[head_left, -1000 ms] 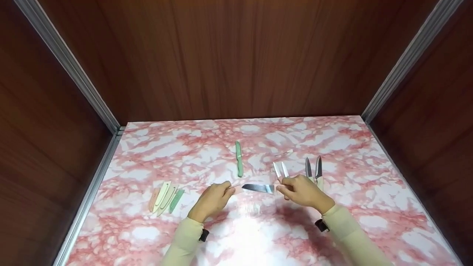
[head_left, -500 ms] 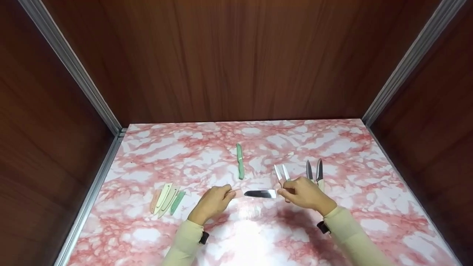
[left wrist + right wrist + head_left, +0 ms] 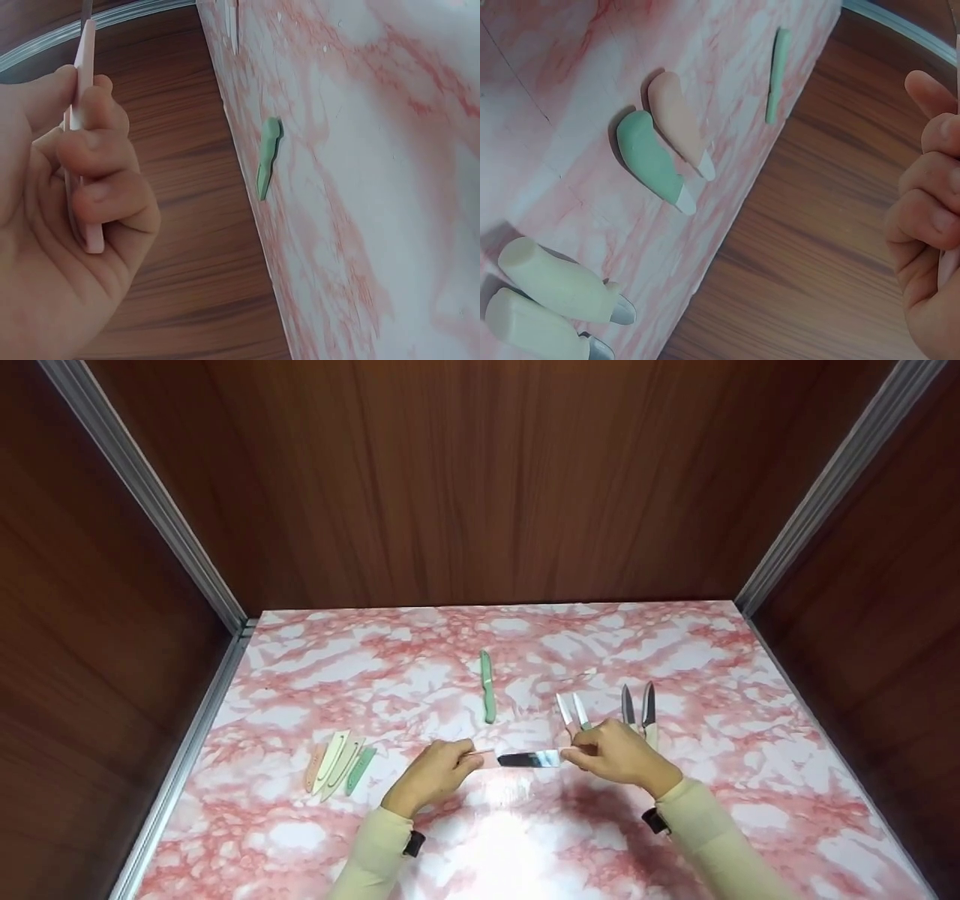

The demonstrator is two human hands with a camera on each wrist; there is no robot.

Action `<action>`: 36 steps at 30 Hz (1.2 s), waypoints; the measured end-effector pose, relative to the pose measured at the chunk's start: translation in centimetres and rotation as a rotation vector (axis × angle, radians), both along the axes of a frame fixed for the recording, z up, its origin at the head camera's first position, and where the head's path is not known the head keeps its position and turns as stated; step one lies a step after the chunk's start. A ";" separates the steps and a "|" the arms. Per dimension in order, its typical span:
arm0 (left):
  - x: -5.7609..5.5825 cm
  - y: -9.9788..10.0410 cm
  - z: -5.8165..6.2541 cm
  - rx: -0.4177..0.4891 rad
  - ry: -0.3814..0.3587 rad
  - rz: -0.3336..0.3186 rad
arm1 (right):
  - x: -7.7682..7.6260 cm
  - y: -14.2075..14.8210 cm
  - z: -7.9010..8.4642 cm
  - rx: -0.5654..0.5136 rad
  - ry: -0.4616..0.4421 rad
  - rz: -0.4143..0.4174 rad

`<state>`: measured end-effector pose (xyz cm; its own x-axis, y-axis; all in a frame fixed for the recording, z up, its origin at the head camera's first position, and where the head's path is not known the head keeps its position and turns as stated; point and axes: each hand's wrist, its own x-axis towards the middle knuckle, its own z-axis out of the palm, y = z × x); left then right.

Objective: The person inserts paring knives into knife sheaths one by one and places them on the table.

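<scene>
My left hand pinches a pink blade sheath between thumb and curled fingers. Opposite it, my right hand grips a knife by its pink handle, mostly hidden by the fingers. The knife's shiny blade points left, its tip right at the mouth of the sheath; a strip of the blade shows at the sheath's end in the left wrist view. Just beyond my right hand lie a pink-handled knife and a green-handled knife, both with white blades.
A green sheathed knife lies mid-table. Two dark-bladed knives with cream handles lie to the right. At the left are a pink sheath, a cream sheath, a beige sheath and a green sheath. Brown panels surround the table.
The held knife and sheath have come slightly nearer to me, and the sheath's mouth now meets the blade tip. The blade has turned, so its reflection differs. The things on the table have not moved.
</scene>
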<state>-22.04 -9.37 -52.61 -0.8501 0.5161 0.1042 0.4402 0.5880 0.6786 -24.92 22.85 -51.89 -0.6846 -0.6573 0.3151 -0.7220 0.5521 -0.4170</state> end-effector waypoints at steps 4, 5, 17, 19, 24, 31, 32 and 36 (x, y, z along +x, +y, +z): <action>0.1 0.2 -0.2 0.005 -0.005 -0.003 | 0.0 -0.2 0.1 0.002 0.012 0.005; 0.1 0.3 -0.2 0.006 -0.010 -0.005 | 0.1 -0.3 0.1 0.003 0.019 0.007; 0.3 1.0 -0.3 -0.019 0.022 -0.018 | 0.1 -0.6 0.1 -0.002 0.081 0.061; 0.3 1.1 -0.3 -0.013 0.034 -0.030 | 0.1 -0.8 0.2 0.005 0.094 0.061; 0.3 1.3 -0.5 -0.013 0.056 -0.041 | 0.4 -1.1 0.3 0.019 0.092 0.045; 0.4 1.6 -0.5 0.005 0.069 -0.041 | 0.6 -1.3 0.3 0.022 0.075 0.032; 0.4 1.7 -0.5 0.010 0.074 -0.041 | 0.6 -1.3 0.3 0.022 0.076 0.032; 0.4 1.8 -0.4 0.012 0.078 -0.040 | 0.6 -1.3 0.3 0.022 0.079 0.031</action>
